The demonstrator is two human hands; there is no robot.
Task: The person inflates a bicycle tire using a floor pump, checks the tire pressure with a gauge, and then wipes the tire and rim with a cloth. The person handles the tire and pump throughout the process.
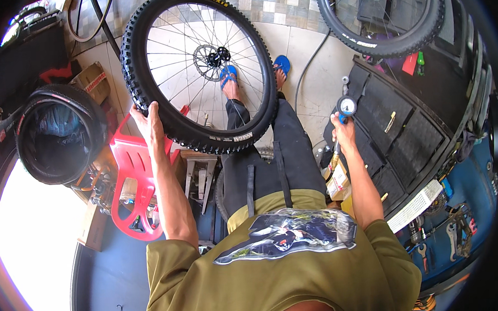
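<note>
A bicycle wheel [218,57] with a knobby black tyre, thin spokes and a disc rotor stands tilted in front of me. Its lower edge is at my lap and thighs. My left hand [147,120] is closed round the tyre at its lower left, thumb on the sidewall. Off to the right, apart from the wheel, my right hand [344,132] grips a tyre inflator with a round dial gauge [347,105] and a blue body. A brass-coloured fitting [335,160] hangs below that hand.
A red plastic chair [134,177] stands at my left, near stacked tyres [59,136]. Another bicycle wheel [383,44] lies at the far right, beyond a black case [395,127]. Wrenches [451,240] lie on a blue surface at the right. A dark hose [302,70] crosses the tiled floor.
</note>
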